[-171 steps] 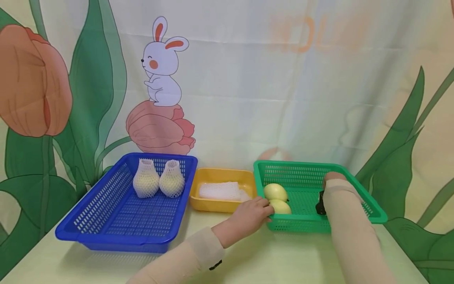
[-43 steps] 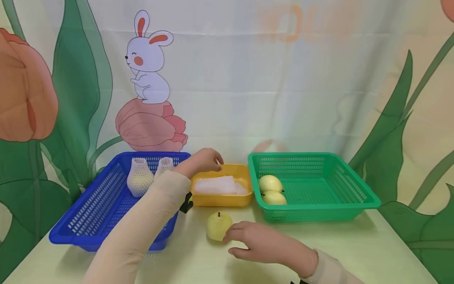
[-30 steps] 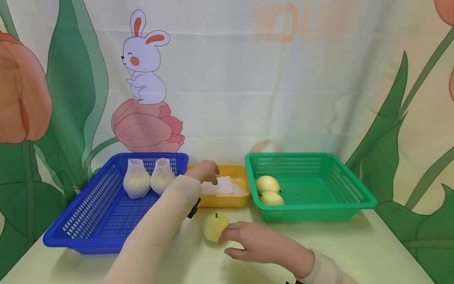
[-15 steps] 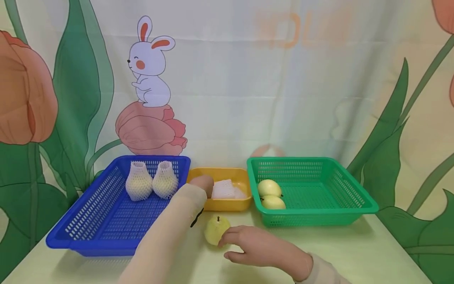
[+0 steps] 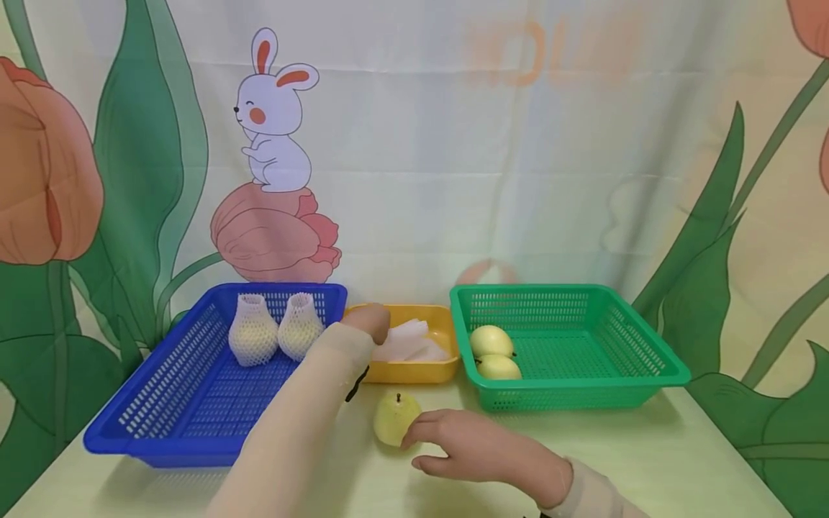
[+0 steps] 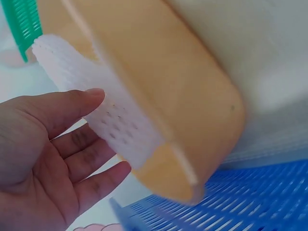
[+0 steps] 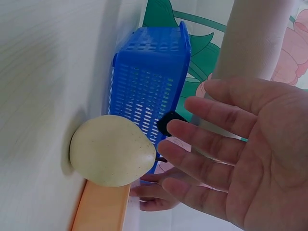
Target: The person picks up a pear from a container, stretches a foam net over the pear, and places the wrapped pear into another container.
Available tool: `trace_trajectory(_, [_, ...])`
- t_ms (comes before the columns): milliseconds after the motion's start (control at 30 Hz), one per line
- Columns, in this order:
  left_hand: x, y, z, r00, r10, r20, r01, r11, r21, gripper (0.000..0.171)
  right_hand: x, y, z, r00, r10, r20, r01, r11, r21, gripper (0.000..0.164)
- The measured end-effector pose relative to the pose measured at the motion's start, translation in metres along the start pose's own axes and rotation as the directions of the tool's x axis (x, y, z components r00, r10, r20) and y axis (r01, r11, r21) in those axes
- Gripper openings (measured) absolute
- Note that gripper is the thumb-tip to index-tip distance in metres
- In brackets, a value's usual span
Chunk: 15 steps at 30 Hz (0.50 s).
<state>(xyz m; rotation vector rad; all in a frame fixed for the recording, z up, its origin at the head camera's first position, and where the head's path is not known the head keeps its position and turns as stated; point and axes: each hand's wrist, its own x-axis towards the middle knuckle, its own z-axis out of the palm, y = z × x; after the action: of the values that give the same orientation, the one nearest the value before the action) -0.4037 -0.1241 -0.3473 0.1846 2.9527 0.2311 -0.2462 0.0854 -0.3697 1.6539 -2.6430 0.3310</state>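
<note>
My left hand [image 5: 368, 321] is inside the yellow tray [image 5: 414, 373]. In the left wrist view its thumb lies on a white foam net sleeve [image 6: 127, 127] with the fingers behind, pinching it. More white foam net [image 5: 404, 349] lies in the tray. On the table in front of the tray, a yellow-green pear [image 5: 395, 419] stands with its stem up. My right hand [image 5: 469, 447] hovers beside this pear, fingers loosely spread. From the right wrist, the palm [image 7: 269, 154] shows nothing held, and the pear [image 7: 110, 151] sits just past the fingertips.
A blue basket [image 5: 188, 455] at left holds two pears [image 5: 252, 338] in foam nets. The green basket [image 5: 570, 385] at right has two bare pears [image 5: 492, 342] in its left corner. A printed curtain [image 5: 414, 180] hangs behind the table.
One bare pear has come from the green basket onto the table. My left hand has gone down into the yellow tray and lifted part of the foam net. The right hand stays beside the pear.
</note>
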Motion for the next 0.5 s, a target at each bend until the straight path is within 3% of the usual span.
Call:
trace_trajectory(233, [0.006, 0.000, -0.016, 0.999, -0.044, 0.020, 0.046, 0.993, -0.108, 0.020, 0.000, 0.001, 0.000, 1.000, 0.006, 0.003, -0.006, 1.000, 0.001, 0.019])
trace_trajectory(367, [0.009, -0.003, -0.021, 1.000, -0.013, -0.003, 0.013, 0.997, -0.078, 0.020, 0.000, 0.000, -0.001, 1.000, 0.006, 0.004, -0.006, 1.000, -0.002, 0.019])
trace_trajectory(500, [0.009, -0.005, -0.028, 0.997, 0.060, -0.048, -0.061, 0.998, -0.007, 0.025, 0.000, 0.001, -0.001, 1.000, 0.006, 0.000, -0.006, 1.000, 0.003, 0.019])
